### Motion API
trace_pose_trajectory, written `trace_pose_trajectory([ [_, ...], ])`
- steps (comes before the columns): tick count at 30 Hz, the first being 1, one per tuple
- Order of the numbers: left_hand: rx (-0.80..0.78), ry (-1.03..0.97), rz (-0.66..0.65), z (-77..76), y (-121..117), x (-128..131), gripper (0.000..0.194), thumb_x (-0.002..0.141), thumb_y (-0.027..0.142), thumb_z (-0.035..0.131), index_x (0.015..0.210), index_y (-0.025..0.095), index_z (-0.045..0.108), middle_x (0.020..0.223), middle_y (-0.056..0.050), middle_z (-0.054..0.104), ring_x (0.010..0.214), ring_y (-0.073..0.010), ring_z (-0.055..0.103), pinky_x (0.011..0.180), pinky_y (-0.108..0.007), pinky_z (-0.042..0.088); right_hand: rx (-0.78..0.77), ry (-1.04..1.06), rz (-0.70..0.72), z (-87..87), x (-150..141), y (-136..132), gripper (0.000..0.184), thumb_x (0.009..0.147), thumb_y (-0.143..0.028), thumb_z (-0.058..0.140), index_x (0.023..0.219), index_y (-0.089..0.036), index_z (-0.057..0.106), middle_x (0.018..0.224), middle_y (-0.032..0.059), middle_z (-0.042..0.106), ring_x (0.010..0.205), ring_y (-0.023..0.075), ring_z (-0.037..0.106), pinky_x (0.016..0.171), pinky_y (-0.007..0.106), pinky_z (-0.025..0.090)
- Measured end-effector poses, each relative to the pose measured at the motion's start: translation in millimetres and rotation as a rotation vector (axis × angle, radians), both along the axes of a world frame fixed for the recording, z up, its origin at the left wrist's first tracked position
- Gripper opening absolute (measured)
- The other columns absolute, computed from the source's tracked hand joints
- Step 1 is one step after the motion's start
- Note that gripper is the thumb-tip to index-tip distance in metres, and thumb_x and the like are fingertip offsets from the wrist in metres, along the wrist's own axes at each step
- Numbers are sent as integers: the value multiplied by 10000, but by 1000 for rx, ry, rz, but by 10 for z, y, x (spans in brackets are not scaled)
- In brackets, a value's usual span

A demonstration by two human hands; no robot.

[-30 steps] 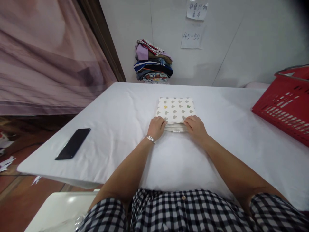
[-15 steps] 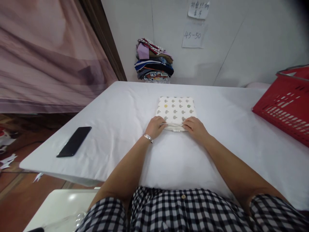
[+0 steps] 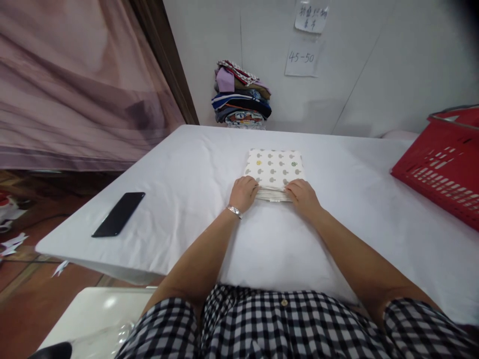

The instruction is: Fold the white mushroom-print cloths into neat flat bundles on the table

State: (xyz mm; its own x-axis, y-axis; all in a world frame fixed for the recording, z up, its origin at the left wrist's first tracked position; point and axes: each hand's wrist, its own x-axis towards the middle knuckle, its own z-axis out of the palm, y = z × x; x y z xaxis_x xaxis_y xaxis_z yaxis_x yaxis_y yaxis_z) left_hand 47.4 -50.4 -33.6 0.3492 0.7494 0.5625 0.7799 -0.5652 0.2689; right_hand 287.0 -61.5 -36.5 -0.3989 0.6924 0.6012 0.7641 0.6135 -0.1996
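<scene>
A folded white tablecloth [image 3: 272, 167] with grey tree-like prints, plus one yellow and one green mark, lies flat in the middle of the table. Its layered near edge faces me. At its near left corner my left hand [image 3: 245, 192], with a silver bracelet at the wrist, is closed, thumb and fingers pinching the upper layers. My right hand [image 3: 302, 194] pinches the near right corner the same way. Below the pinched edge the lower layers show, slightly spread apart. The fingertips are partly hidden by the cloth.
The table is covered by a white cloth [image 3: 187, 184]. A black phone [image 3: 119, 214] lies at the left, and a red plastic basket [image 3: 445, 164] stands at the right. A stack of folded fabrics [image 3: 242, 97] rises behind the far edge. A white stool [image 3: 93, 309] is at lower left.
The near edge of the upper layers has been raised slightly, showing more of the layers below. Both hands keep their pinch at the corners. The view has shifted a little.
</scene>
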Motion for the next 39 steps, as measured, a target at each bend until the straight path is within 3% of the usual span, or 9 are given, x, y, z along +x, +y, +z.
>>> trace_pose_trajectory([
  [3, 64, 15, -3, 16, -43, 44, 127, 875, 232, 466, 869, 198, 588, 910, -50, 583, 853, -184, 487, 763, -333, 363, -6, 14, -7, 14, -21, -4, 242, 928, -276, 372, 862, -203, 593, 880, 77, 611, 835, 212, 523, 725, 358, 423],
  [7, 84, 143, -56, 40, -114, 157, 189, 871, 272, 484, 759, 215, 625, 835, -46, 576, 813, -191, 476, 729, -346, 338, 4, 17, -11, 21, -27, -4, 219, 922, -276, 389, 859, -198, 584, 884, 79, 609, 841, 211, 525, 730, 352, 426],
  [11, 78, 201, -15, 30, -132, 217, 190, 847, 298, 527, 713, 212, 630, 814, -49, 563, 810, -202, 461, 716, -352, 327, 13, 30, -14, 17, -23, -5, 211, 919, -273, 394, 861, -200, 583, 874, 74, 610, 830, 205, 521, 736, 347, 426],
  [27, 37, 169, 11, 69, -136, 230, 230, 889, 250, 434, 774, 208, 629, 887, -78, 563, 886, -229, 461, 762, -385, 345, -119, -86, 46, 48, -15, -24, 229, 868, -380, 499, 949, -210, 629, 923, 74, 602, 843, 225, 496, 759, 375, 399],
  [39, 7, 135, -17, 16, -106, 143, 202, 874, 287, 471, 797, 216, 644, 875, -53, 567, 848, -204, 462, 752, -360, 356, -140, 31, 48, 41, -3, -10, 231, 889, -357, 466, 902, -211, 645, 908, 71, 621, 839, 213, 520, 738, 360, 417],
])
